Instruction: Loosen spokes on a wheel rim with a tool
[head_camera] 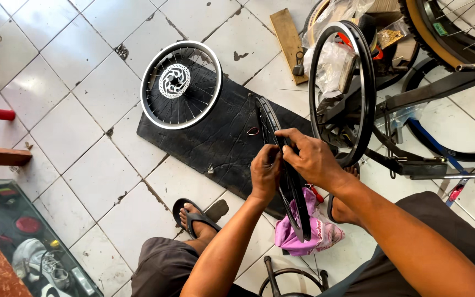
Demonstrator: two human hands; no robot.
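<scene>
A bare black bicycle rim (295, 201) stands on edge in front of me, seen almost edge-on. My left hand (265, 173) grips its left side near the top. My right hand (310, 158) grips the same spot from the right, fingers curled over the rim's edge. Both hands touch each other at the rim. A pink cloth (317, 234) lies on the floor under the rim's lower part.
A spoked wheel with a disc rotor (181, 84) lies flat on a black rubber mat (224, 137). Another black rim (341, 91) stands in a stand at right, beside bicycle parts and tyres. A wooden plank (288, 41) lies beyond. My sandalled foot (196, 219) rests on white tiles.
</scene>
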